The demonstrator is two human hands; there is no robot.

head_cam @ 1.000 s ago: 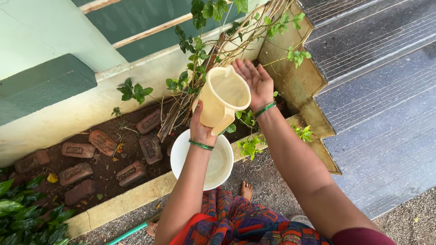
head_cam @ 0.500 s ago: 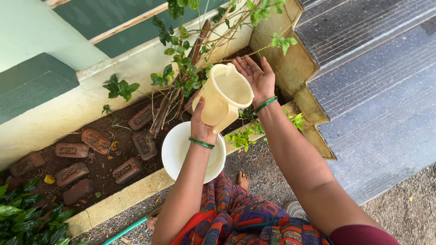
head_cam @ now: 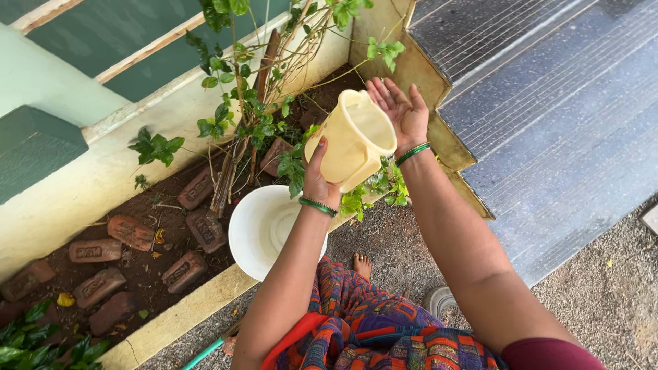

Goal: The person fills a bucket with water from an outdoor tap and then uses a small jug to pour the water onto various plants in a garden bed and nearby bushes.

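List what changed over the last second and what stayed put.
The cream jug has tipped further toward the open right hand, its mouth now nearer the palm. Both hands and jug sit higher and further right relative to the white bucket. Unchanged: the left hand still grips the jug's base, the right hand stays open, and the bricks lie as before.

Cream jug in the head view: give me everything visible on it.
The cream jug looks like smooth plastic, with a tapered body, a wide open mouth and a side handle on its lower edge. It is tilted, mouth facing up and to the right. The left hand holds its base; the right hand, palm open, lies against the rim. It hangs above the plants, beside the white bucket.
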